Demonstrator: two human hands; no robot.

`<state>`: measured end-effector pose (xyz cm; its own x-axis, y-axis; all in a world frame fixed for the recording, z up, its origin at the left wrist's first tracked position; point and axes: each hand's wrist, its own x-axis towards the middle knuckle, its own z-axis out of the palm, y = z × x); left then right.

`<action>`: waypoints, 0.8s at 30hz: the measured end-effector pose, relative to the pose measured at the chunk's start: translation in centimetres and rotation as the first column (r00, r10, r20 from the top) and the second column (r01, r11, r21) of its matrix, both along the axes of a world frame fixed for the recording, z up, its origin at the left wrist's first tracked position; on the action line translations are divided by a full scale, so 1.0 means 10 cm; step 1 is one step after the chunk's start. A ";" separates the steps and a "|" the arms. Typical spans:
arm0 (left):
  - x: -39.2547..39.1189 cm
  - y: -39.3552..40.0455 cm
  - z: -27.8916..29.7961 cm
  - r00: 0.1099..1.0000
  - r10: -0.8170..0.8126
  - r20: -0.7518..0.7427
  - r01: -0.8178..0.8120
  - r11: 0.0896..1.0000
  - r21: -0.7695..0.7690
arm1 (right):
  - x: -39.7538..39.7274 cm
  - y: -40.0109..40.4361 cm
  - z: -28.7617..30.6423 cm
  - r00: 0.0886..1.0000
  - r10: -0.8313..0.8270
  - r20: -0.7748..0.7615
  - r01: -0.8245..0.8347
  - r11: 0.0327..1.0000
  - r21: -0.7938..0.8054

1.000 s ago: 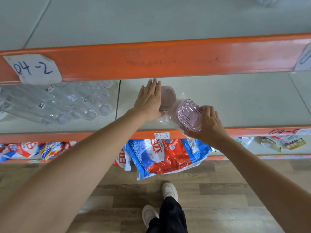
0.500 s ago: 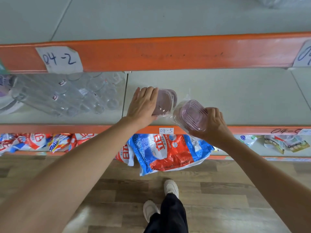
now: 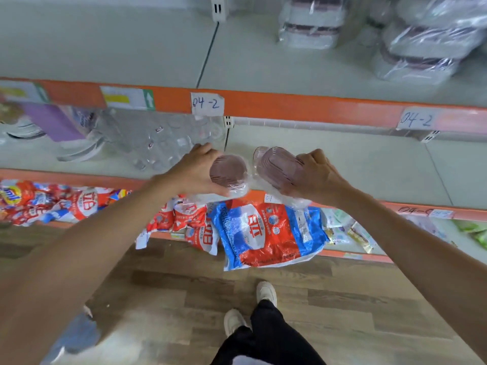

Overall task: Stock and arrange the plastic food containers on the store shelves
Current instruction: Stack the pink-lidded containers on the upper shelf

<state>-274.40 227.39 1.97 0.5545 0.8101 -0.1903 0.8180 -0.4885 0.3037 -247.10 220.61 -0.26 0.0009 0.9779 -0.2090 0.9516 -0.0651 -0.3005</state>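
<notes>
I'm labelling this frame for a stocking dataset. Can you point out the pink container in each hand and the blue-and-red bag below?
left-hand pink container (image 3: 228, 171), head view, on its ribbed round top
right-hand pink container (image 3: 278, 164), head view, on its ribbed side
blue-and-red bag (image 3: 263, 233), head view, on its red middle panel

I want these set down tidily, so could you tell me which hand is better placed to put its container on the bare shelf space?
Probably the right hand: its container hovers over the bare shelf.

The left hand (image 3: 196, 171) and right hand (image 3: 315, 175) each hold a wrapped container, the round container (image 3: 228, 172) left of the ridged container (image 3: 279, 167), over the middle shelf (image 3: 355, 164). Wrapped stacks (image 3: 311, 22) sit on the shelf above; bags (image 3: 263, 235) lie below.
</notes>
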 end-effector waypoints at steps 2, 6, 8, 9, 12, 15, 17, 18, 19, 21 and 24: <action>-0.05 -0.01 0.31 0.999 -0.038 -0.008 0.038 0.999 0.004 | 0.01 -0.05 0.35 0.999 0.037 -0.039 -0.038 0.999 -0.014; -0.04 0.06 0.98 0.992 -0.106 0.067 0.109 0.993 -0.041 | 0.06 -0.09 1.08 0.980 0.055 -0.192 -0.048 0.998 0.043; 0.01 0.12 1.26 0.986 -0.134 0.095 0.137 0.990 -0.025 | 0.11 -0.03 1.36 0.983 0.072 -0.170 -0.055 0.993 0.106; 0.04 0.15 1.38 0.984 -0.142 0.105 0.144 0.990 -0.009 | 0.14 0.02 1.50 0.982 0.083 -0.168 -0.061 0.989 0.133; 0.14 0.28 1.64 0.969 -0.109 0.220 0.109 0.994 0.011 | 0.27 0.24 1.83 0.970 0.070 -0.234 -0.020 0.977 0.210; 0.25 0.43 1.78 0.967 -0.078 0.242 0.053 0.993 0.106 | 0.43 0.49 2.00 0.995 0.033 -0.096 -0.013 0.978 0.210; 0.30 0.54 1.85 0.974 -0.055 0.222 0.020 0.988 0.155 | 0.49 0.65 2.02 1.000 0.005 0.014 -0.008 0.979 0.203; 0.32 0.59 1.87 0.973 -0.038 0.227 0.000 0.986 0.166 | 0.50 0.73 1.99 0.996 -0.001 0.089 -0.018 0.978 0.209; 0.34 0.63 1.88 0.970 -0.019 0.244 -0.024 0.985 0.172 | 0.52 0.82 1.96 0.987 0.007 0.160 -0.041 0.977 0.210; 0.38 0.71 1.86 0.953 0.016 0.302 -0.073 0.981 0.177 | 0.55 0.99 1.84 0.984 0.068 0.162 -0.096 0.981 0.170; 0.48 0.79 1.77 0.938 0.034 0.346 -0.109 0.974 0.197 | 0.63 1.15 1.68 0.989 0.146 -0.032 -0.142 0.985 0.097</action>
